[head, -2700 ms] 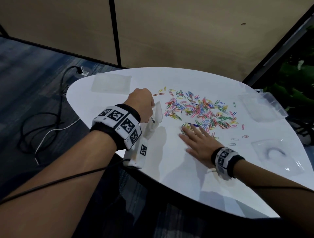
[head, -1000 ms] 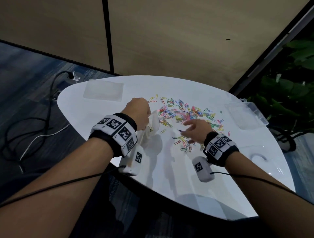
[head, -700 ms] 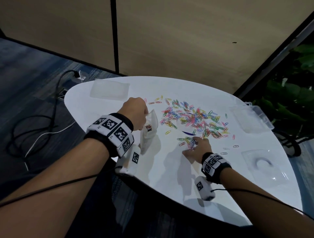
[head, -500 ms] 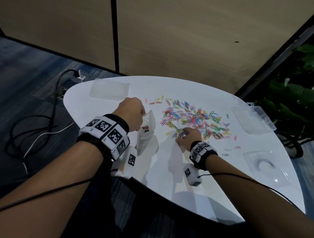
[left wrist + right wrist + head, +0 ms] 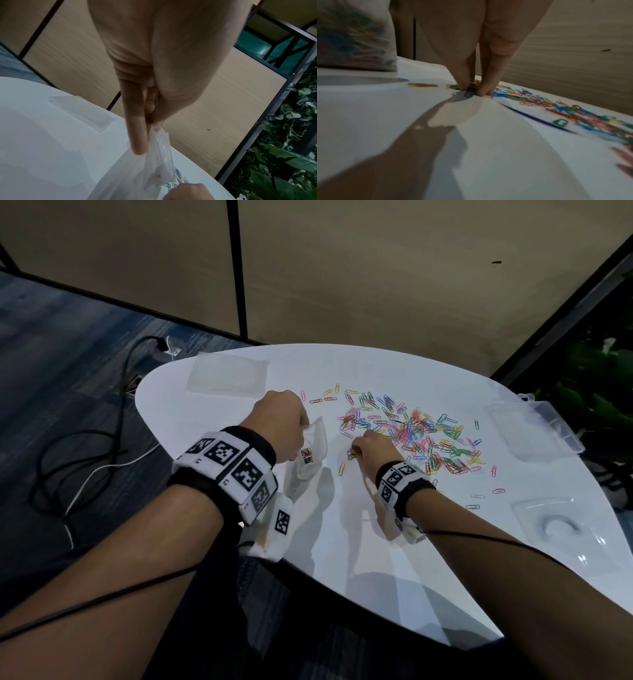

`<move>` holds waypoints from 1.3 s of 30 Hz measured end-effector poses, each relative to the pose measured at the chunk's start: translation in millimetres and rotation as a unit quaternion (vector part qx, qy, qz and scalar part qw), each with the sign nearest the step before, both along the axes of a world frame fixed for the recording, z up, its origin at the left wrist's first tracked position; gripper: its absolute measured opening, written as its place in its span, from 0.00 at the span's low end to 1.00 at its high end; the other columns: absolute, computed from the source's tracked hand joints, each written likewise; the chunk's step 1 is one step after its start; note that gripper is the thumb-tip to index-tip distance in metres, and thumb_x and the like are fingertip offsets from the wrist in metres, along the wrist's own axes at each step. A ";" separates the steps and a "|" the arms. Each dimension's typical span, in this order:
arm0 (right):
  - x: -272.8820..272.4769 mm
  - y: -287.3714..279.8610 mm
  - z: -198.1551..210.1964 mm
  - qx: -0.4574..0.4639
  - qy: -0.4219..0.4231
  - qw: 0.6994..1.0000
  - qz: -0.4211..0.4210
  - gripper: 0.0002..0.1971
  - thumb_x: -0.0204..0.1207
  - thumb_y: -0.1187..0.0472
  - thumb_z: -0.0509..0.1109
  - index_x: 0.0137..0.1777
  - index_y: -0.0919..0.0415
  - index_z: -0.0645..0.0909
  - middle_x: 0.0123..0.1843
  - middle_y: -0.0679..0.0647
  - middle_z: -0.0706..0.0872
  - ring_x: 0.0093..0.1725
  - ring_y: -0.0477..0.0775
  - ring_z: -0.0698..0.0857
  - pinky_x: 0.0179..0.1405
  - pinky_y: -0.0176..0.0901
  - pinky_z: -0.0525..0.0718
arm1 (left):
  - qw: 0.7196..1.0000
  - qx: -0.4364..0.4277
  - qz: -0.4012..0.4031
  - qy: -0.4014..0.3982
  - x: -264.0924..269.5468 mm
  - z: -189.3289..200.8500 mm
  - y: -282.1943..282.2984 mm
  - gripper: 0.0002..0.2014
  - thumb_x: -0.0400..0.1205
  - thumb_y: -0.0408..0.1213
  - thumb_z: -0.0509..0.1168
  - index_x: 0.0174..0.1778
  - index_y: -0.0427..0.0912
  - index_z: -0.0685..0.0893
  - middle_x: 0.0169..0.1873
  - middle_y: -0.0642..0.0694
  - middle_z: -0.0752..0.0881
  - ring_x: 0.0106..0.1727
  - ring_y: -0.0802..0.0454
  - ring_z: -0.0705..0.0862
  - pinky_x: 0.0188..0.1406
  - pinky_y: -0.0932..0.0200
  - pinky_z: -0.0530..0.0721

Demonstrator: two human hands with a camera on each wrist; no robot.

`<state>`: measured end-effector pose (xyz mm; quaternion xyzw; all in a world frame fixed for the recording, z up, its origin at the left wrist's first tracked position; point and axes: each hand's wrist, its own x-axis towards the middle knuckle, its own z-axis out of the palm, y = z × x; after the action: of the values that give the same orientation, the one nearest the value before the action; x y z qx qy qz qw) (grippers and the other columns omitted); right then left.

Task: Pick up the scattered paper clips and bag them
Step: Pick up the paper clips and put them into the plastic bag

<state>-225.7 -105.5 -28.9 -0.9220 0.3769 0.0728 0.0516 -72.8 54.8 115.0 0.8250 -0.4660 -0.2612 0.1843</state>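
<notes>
Coloured paper clips [image 5: 414, 433] lie scattered across the middle of the white table [image 5: 359, 542]. My left hand [image 5: 281, 422] pinches the rim of a clear plastic bag [image 5: 311, 453] and holds it upright on the table; in the left wrist view the thumb and fingers [image 5: 137, 129] clamp the bag [image 5: 137, 175] at its top. Several clips show inside the bag [image 5: 354, 37]. My right hand [image 5: 370, 450] is at the near left edge of the pile, fingertips [image 5: 464, 83] down on the table and pinched round a small bunch of clips [image 5: 474, 82].
A flat clear bag [image 5: 227, 373] lies at the far left of the table. A clear plastic box [image 5: 534, 429] sits at the right edge, a clear lid [image 5: 561, 525] nearer me. A yellow clip [image 5: 342, 468] lies alone between bag and pile. Cables [image 5: 85, 446] trail on the floor at left.
My right hand swept clips out of the pile toward me, then moved left to the pile's near edge and closed its fingertips on a bunch. The left hand kept holding the bag.
</notes>
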 end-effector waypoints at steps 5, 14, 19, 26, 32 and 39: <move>-19.4 -9.4 17.7 0.080 -0.066 0.985 -0.136 0.10 0.78 0.58 0.72 0.49 0.63 0.91 0.45 0.58 0.91 0.47 0.57 0.88 0.46 0.40 0.84 | 1.000 0.004 -0.004 -0.002 -2.1 0.8 -2.0 0.14 0.82 0.23 0.64 0.59 0.37 0.89 0.43 0.38 0.92 0.37 0.44 0.92 0.53 0.49 0.92; -45.5 -28.4 59.3 0.439 -0.435 0.694 -0.370 0.17 0.70 0.61 0.81 0.56 0.70 0.88 0.44 0.61 0.93 0.44 0.53 0.92 0.54 0.43 0.89 | 1.000 0.010 -0.015 -0.006 -9.8 1.3 -8.0 0.13 0.78 0.21 0.64 0.53 0.34 0.91 0.42 0.36 0.92 0.44 0.39 0.92 0.51 0.47 0.92; -15.0 16.7 114.1 0.602 -0.510 0.555 -0.264 0.14 0.77 0.64 0.74 0.59 0.71 0.84 0.47 0.60 0.91 0.54 0.53 0.90 0.55 0.37 0.88 | 1.000 0.003 -0.010 0.005 -15.4 -0.5 -12.1 0.13 0.79 0.23 0.64 0.55 0.34 0.90 0.43 0.36 0.92 0.47 0.38 0.92 0.53 0.48 0.91; 11.6 67.4 94.7 0.536 -0.406 0.719 -0.175 0.11 0.78 0.68 0.71 0.58 0.72 0.85 0.52 0.65 0.89 0.51 0.59 0.88 0.58 0.45 0.88 | 1.000 -0.016 0.009 0.014 -17.4 0.4 -9.8 0.10 0.79 0.27 0.67 0.51 0.38 0.91 0.46 0.35 0.91 0.48 0.37 0.91 0.55 0.47 0.90; 15.1 74.0 106.2 0.247 -0.241 0.938 0.026 0.13 0.74 0.71 0.67 0.50 0.61 0.91 0.44 0.52 0.93 0.38 0.43 0.89 0.46 0.34 0.87 | 1.000 -0.015 -0.004 0.024 -16.0 0.2 -9.0 0.12 0.78 0.24 0.67 0.51 0.39 0.92 0.46 0.36 0.91 0.47 0.37 0.92 0.52 0.47 0.91; -12.5 28.8 75.5 0.167 -0.219 0.961 -0.009 0.16 0.81 0.65 0.61 0.61 0.53 0.87 0.65 0.54 0.87 0.60 0.56 0.87 0.64 0.56 0.84 | 1.000 -0.016 0.015 0.000 -6.2 1.6 -2.9 0.13 0.81 0.24 0.61 0.54 0.33 0.90 0.46 0.35 0.90 0.46 0.38 0.91 0.54 0.47 0.90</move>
<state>-238.1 -76.8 46.6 -0.8902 0.3473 -0.0696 0.2865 -79.1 51.9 116.6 0.8288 -0.4577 -0.2510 0.2018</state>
